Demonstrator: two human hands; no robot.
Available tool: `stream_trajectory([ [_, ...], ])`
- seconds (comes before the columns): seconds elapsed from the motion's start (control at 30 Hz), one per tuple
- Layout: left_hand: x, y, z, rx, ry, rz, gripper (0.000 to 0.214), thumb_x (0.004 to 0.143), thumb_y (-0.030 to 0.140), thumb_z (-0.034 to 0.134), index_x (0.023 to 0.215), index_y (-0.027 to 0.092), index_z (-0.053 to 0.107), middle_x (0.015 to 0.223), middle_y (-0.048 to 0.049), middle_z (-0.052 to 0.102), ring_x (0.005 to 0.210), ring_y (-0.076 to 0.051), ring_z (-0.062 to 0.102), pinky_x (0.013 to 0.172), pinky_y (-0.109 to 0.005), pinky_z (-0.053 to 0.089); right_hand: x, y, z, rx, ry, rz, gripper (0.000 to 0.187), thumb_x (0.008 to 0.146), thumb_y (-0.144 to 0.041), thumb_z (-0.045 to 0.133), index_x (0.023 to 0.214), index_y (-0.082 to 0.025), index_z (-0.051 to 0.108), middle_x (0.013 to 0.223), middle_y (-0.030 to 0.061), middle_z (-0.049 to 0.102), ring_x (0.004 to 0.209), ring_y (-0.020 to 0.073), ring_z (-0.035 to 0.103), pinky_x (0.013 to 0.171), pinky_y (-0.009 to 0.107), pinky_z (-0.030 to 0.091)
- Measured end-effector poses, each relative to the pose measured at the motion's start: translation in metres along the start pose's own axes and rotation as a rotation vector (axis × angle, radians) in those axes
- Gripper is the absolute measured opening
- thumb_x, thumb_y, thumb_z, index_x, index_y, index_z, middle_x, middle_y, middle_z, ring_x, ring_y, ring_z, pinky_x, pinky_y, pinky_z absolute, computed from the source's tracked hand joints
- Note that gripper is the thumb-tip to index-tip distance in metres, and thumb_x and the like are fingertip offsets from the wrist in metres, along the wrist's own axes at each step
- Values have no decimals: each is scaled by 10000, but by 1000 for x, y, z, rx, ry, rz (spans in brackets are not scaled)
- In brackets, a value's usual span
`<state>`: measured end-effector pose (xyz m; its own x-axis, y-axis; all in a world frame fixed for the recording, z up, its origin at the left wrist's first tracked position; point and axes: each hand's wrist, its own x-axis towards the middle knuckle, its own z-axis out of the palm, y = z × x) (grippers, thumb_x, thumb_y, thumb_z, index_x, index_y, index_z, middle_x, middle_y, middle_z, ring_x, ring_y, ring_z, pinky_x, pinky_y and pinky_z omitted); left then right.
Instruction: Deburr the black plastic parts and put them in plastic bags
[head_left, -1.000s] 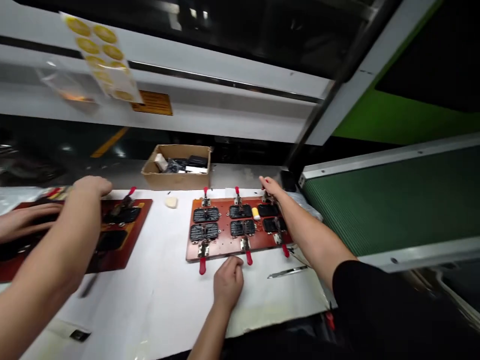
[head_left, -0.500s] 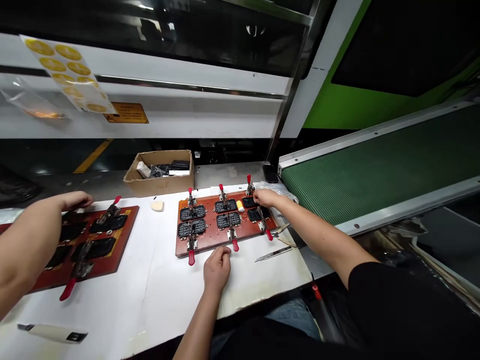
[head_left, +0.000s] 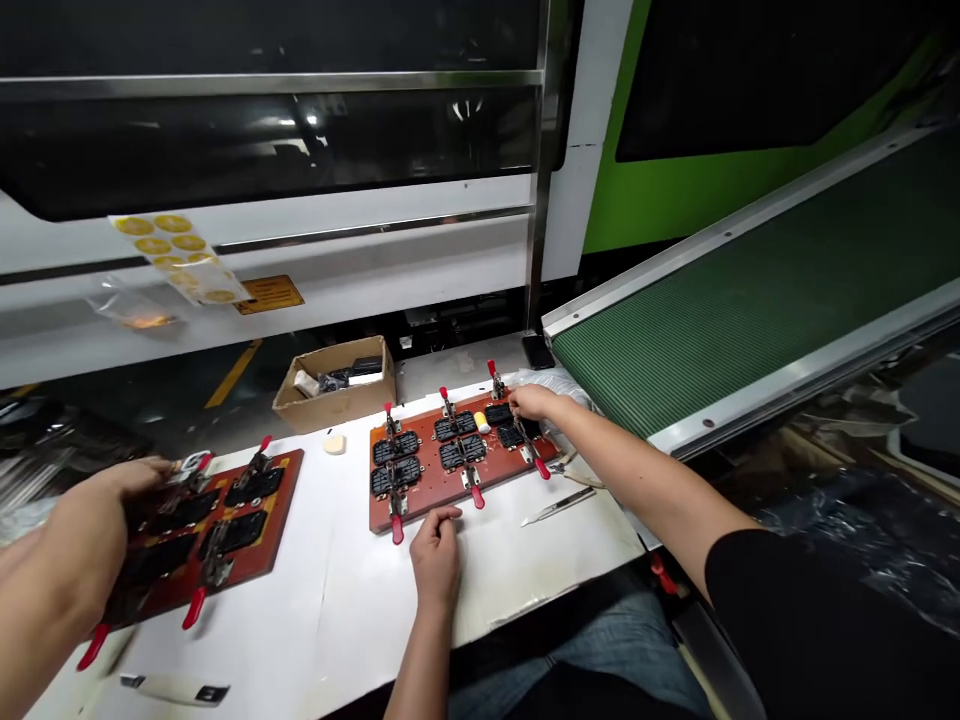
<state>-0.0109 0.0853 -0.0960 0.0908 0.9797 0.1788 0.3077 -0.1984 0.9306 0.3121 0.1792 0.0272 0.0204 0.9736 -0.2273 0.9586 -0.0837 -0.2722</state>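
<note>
A red-brown fixture board (head_left: 431, 472) lies on the white table, with several black parts (head_left: 396, 447) held under red-handled toggle clamps (head_left: 476, 494). My left hand (head_left: 436, 550) rests on the table at the board's front edge with its fingers curled and nothing visible in them. My right hand (head_left: 532, 401) reaches to the board's far right corner, fingers closed over a black part there beside an upright clamp (head_left: 493, 373). A small yellow piece (head_left: 480, 422) sits on the board just left of that hand.
A co-worker's hand (head_left: 90, 530) lies on a second clamp board (head_left: 279, 535) at the left. A cardboard box (head_left: 337, 388) stands behind, with a cream lump (head_left: 334, 443) in front of it. A blade (head_left: 559, 505) lies right of my board, and a green conveyor (head_left: 750, 310) rises on the right.
The view has tilted up and pulled back. My right hand has come back from the far clamp onto the black part. The co-worker's arm has drawn left over the second board.
</note>
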Motion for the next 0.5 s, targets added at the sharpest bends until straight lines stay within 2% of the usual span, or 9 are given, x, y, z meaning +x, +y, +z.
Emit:
stream_trajectory([
  [0.1, -1, 4, -1, -60, -7, -7, 256, 877, 339, 550, 874, 182, 751, 777, -43, 738, 692, -203, 695, 617, -282, 542, -15, -2, -10, 108, 108, -33, 181, 1004, -331, 699, 998, -150, 703, 1016, 43, 719, 936, 188, 685, 894, 385, 575],
  [0.17, -5, 11, -1, -116, -44, -19, 282, 906, 385, 583, 951, 165, 754, 854, -72, 763, 724, -210, 719, 633, -293, 570, -40, -13, -2, 221, 191, -66, 113, 998, -259, 669, 974, -158, 714, 996, 40, 738, 935, 185, 686, 886, 342, 540],
  [0.23, -13, 21, 1, -192, -133, -28, 419, 950, 454, 589, 1239, 173, 702, 1087, -127, 781, 871, -242, 764, 707, -331, 619, -77, -34, 23, 345, 254, -115, 120, 1000, -207, 616, 990, -179, 733, 1034, 31, 763, 980, 171, 694, 885, 282, 505],
  [0.3, -24, 32, 4, -350, -252, -83, 656, 979, 531, 581, 1568, 278, 444, 1381, -164, 693, 1093, -284, 758, 806, -387, 652, -118, -65, 59, 446, 270, -177, 133, 993, -209, 616, 1000, -203, 749, 1077, 5, 775, 1028, 151, 698, 891, 234, 487],
  [0.37, -37, 39, 4, -506, -344, -226, 832, 954, 552, 643, 1661, 387, 237, 1520, -146, 604, 1222, -303, 717, 856, -392, 661, -153, -92, 93, 507, 213, -245, 102, 964, -221, 658, 980, -211, 758, 1052, -7, 785, 997, 147, 715, 851, 213, 494],
  [0.43, -51, 42, 1, -577, -377, -402, 898, 882, 529, 748, 1646, 417, 289, 1502, -117, 624, 1221, -319, 719, 838, -367, 669, -177, -99, 116, 542, 99, -374, 137, 983, -247, 646, 1059, -207, 753, 1066, 8, 789, 993, 159, 726, 835, 219, 502],
  [0.5, -64, 40, -5, -553, -399, -535, 887, 850, 549, 764, 1623, 430, 346, 1430, -102, 681, 1180, -353, 737, 805, -409, 682, -185, -79, 120, 496, 23, -435, 173, 1016, -298, 628, 1126, -221, 737, 1077, -1, 789, 983, 150, 728, 824, 216, 505],
])
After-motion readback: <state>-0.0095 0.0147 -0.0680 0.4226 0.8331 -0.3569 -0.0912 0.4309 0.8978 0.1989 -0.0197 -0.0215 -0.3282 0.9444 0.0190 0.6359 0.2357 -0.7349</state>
